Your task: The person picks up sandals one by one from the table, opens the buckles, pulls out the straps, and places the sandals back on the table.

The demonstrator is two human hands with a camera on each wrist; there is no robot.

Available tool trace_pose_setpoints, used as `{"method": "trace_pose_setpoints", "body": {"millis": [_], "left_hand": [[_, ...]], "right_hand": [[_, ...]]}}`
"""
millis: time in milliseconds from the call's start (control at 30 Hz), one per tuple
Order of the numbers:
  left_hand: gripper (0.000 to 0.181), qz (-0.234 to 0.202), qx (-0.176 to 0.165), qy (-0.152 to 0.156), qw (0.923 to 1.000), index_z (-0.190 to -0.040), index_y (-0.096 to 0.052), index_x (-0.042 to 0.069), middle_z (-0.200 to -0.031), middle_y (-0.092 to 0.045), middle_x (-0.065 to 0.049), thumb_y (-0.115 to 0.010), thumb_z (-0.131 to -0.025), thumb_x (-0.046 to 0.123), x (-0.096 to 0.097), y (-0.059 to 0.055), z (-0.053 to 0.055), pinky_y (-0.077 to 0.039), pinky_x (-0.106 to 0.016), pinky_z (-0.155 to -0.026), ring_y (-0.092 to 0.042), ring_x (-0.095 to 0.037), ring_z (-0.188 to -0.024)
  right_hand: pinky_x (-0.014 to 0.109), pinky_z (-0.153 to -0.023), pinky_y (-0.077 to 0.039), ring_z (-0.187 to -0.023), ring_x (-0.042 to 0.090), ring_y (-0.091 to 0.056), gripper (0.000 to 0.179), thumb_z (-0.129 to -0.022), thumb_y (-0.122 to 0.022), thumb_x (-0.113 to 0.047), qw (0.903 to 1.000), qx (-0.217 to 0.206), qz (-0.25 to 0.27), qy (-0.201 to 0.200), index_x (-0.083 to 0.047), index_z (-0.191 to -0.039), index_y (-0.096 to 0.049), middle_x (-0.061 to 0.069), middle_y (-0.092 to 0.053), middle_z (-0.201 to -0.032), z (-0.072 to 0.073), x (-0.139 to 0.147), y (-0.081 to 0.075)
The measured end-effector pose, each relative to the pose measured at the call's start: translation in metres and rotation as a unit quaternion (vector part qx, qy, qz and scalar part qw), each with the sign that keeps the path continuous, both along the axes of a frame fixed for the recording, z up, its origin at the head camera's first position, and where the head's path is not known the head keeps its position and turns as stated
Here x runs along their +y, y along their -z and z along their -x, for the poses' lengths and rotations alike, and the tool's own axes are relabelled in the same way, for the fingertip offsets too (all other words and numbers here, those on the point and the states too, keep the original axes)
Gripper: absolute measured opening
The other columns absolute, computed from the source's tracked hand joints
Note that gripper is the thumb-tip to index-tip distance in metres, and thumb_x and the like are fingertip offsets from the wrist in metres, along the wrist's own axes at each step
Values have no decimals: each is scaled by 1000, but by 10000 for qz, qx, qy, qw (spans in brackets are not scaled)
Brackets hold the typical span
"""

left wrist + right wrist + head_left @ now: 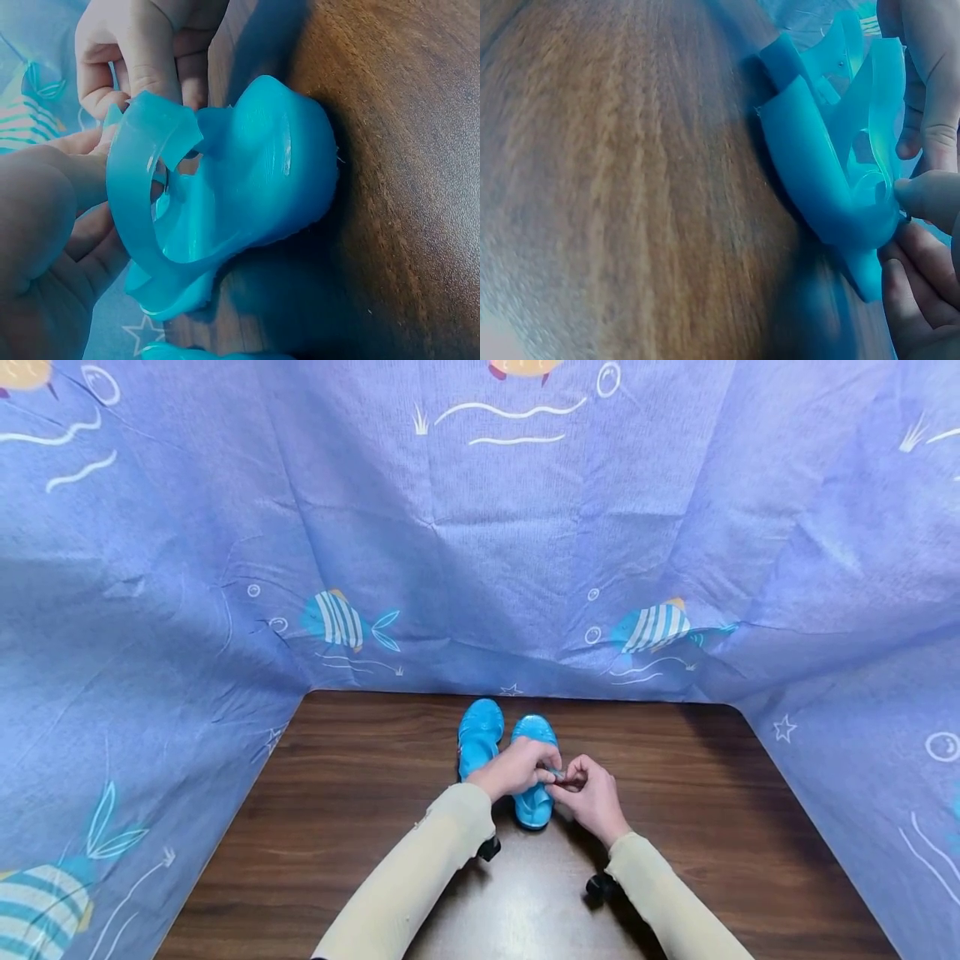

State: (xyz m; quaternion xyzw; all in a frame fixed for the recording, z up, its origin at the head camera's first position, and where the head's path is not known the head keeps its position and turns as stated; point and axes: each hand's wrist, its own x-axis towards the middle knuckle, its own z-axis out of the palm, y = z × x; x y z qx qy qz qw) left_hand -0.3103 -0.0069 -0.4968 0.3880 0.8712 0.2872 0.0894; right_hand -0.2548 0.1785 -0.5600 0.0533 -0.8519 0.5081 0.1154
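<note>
A pair of shiny blue jelly sandals lies on the table. Both hands work at the side of the right-hand sandal (533,812). My left hand (521,766) reaches over it, and its thumb and fingers pinch the ankle strap (129,191), which arches above the heel in the left wrist view. From the right, my right hand (595,797) pinches the strap's end at the sandal's outer side, fingertips close to the left hand's. Fingers hide most of the fastening there. The other sandal (482,722) lies just to the left, partly behind the left hand.
Dark brown wood-grain table (360,760) lies beneath everything. A blue fish-print cloth (480,552) hangs behind the table and along both sides. Black wrist devices show under both sleeves, one a black piece (597,887) near the right wrist.
</note>
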Motion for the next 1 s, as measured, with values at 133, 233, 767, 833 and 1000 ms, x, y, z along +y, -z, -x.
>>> {"method": "trace_pose_setpoints", "body": {"millis": [133, 233, 767, 833, 1000], "left_hand": [[14, -109, -50, 153, 9998, -113, -77, 13, -108, -77, 5, -72, -100, 13, -1, 1, -1, -55, -18, -90, -70, -9, -104], [18, -79, 11, 174, 9998, -116, -78, 13, -112, -77, 4, -71, -100, 9, -3, 1, -1, -56, -19, -91, -70, -11, -108], [10, 1837, 1989, -56, 9626, -94, -78, 28, -86, -72, 14, -74, -100, 21, 0, 2, 7, -43, -26, -72, -58, -5, -76], [9, 1863, 1963, -95, 9626, -97, -80, 30, -90, -74, 15, -75, -100, 23, 0, 2, 8, -44, -28, -75, -62, -6, -80], [10, 1805, 1947, -106, 9640, -101, -83, 30, -97, -77, 13, -75, -100, 23, 0, 4, 9, -50, -29, -79, -67, -7, -88]], "right_hand": [[27, -75, -63, -88, 20, -78, 40, -80, -92, -8, 9999, -105, 98, -67, -9, -89, -54, 6, -77, -90, -1, 1, 2], [27, -76, -63, -85, 17, -77, 39, -80, -92, -7, 9999, -2, 23, -116, -8, -93, -55, 6, -79, -90, -1, 1, 4], [33, -79, -63, -87, 15, -75, 23, -87, -89, -25, 9978, -57, -525, -402, -14, -104, -78, -1, -78, -97, 0, -1, -5], [32, -79, -63, -87, 14, -75, 25, -87, -89, -26, 9975, -70, -593, -371, -15, -106, -79, -1, -79, -98, 1, -2, -6], [33, -76, -64, -85, 17, -77, 25, -86, -90, -23, 9967, 122, -712, -372, -12, -107, -81, 3, -80, -100, 1, -5, -8]]}}
